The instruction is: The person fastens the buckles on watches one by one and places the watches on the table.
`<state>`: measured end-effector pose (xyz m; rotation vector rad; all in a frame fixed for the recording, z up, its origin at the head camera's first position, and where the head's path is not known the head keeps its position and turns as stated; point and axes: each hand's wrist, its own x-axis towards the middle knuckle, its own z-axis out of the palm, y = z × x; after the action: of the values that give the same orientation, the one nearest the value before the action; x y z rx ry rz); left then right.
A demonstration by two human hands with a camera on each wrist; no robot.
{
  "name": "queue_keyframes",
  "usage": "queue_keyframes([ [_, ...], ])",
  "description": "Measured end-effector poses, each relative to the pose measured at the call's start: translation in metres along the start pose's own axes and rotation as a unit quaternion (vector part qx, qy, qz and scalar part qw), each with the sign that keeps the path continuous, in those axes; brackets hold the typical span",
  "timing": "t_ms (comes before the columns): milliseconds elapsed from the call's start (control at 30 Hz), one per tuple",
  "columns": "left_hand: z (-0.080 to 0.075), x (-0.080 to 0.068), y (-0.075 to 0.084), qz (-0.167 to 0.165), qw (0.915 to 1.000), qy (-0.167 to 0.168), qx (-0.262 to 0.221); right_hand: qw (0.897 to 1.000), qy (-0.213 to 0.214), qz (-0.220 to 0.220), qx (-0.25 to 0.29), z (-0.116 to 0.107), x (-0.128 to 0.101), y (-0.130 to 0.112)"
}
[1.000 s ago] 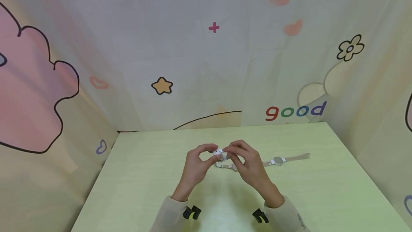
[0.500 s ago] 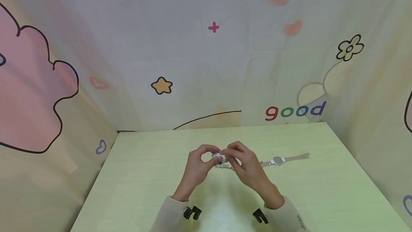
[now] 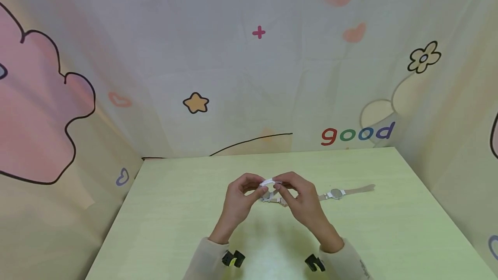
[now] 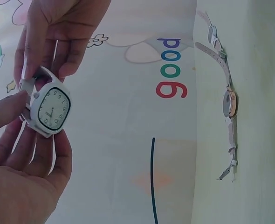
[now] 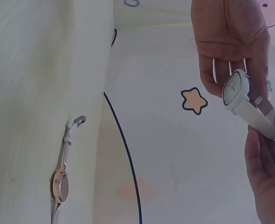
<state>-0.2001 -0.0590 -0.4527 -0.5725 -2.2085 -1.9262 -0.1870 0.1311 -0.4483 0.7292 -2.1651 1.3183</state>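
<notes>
Raised over the table, a white wristwatch point(image 4: 53, 109) with a rounded-square dial has its strap bent into a loop. My left hand point(image 3: 240, 202) grips the watch at one side, thumb on the strap and fingers around the case. On the other side, my right hand point(image 3: 302, 200) pinches the white strap point(image 5: 254, 119) between thumb and fingers. The dial faces away from me, showing in both wrist views. Fingers hide part of the strap's fastening.
A rose-gold watch point(image 4: 230, 103) with a pale strap lies on the table behind my hands, partly hidden in the head view. Further right lies another pale-strapped watch point(image 3: 335, 193). A printed curtain point(image 3: 241, 68) hangs along the table's back edge.
The white watch has turned between my hands, and its strap now shows as an arched loop. My right fingers have shifted along the strap; the watches on the table stay put.
</notes>
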Motion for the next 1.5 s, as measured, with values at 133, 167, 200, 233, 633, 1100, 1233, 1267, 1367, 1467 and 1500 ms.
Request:
queue_keyframes([
  [133,0.001,-0.001,-0.002,-0.004,0.9999,-0.004,-0.012,1.000,-0.009,0.007,0.002,0.002,0.000,-0.001],
  [167,0.001,-0.001,-0.002,-0.006,0.9998,-0.001,-0.017,1.000,-0.010,0.014,0.002,0.003,-0.001,-0.001],
  [200,0.001,-0.002,-0.002,-0.008,0.9997,0.001,-0.023,1.000,-0.008,0.022,0.001,0.004,-0.001,-0.001],
  [233,0.001,-0.002,-0.002,-0.012,0.9995,0.004,-0.028,1.000,-0.006,0.031,0.001,0.005,-0.002,-0.001],
  [633,-0.004,-0.004,0.001,0.000,0.9984,0.035,0.045,1.000,-0.018,0.016,-0.002,0.006,0.002,-0.004],
  [1100,-0.018,-0.002,-0.005,-0.028,0.9990,0.035,0.001,0.997,-0.024,0.060,0.033,0.019,0.009,0.003],
  [1233,-0.022,-0.003,-0.009,-0.044,0.9985,0.028,-0.015,0.995,-0.025,0.081,0.043,0.022,0.009,0.007],
  [1267,-0.023,-0.003,-0.010,-0.046,0.9984,0.028,-0.017,0.995,-0.026,0.085,0.048,0.024,0.009,0.008],
  [1367,-0.026,-0.003,-0.012,-0.054,0.9977,0.035,-0.019,0.994,-0.029,0.094,0.057,0.028,0.011,0.012],
  [1467,-0.029,-0.001,-0.014,-0.066,0.9967,0.045,-0.018,0.992,-0.028,0.106,0.060,0.034,0.013,0.015],
  [1500,-0.030,0.000,-0.016,-0.071,0.9961,0.048,-0.018,0.992,-0.028,0.110,0.062,0.037,0.014,0.016],
])
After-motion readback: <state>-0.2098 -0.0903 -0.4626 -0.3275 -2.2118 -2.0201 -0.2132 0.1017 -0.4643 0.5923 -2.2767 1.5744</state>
